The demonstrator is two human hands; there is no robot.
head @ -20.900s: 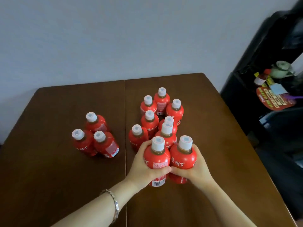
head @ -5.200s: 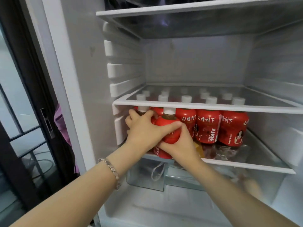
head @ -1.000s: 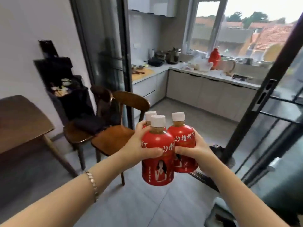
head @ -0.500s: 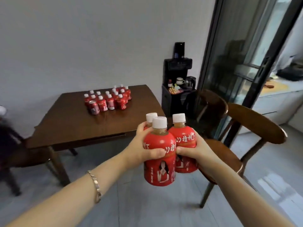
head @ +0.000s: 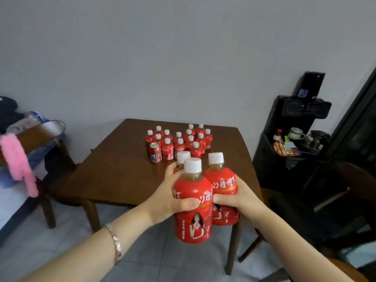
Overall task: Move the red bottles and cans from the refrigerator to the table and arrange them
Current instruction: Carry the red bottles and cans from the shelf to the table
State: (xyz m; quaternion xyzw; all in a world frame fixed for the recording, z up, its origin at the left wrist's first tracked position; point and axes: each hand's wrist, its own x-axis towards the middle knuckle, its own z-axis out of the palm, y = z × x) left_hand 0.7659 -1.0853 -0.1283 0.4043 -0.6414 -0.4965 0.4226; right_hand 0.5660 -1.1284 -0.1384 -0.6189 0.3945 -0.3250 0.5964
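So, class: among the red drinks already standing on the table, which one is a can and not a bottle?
The can at the group's front-left corner: it has a flat metal top, while every bottle around it, like its neighbour bottle, wears a white cap.

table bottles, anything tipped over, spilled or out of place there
Nothing tipped or spilled: the white-capped red bottles on the brown wooden table all stand upright. The only odd one out is a single red drink can at the cluster's front left corner, also upright.

Plain grey wall (head: 183,47), grey tiled floor (head: 152,257), black side cabinet (head: 284,159) at right.
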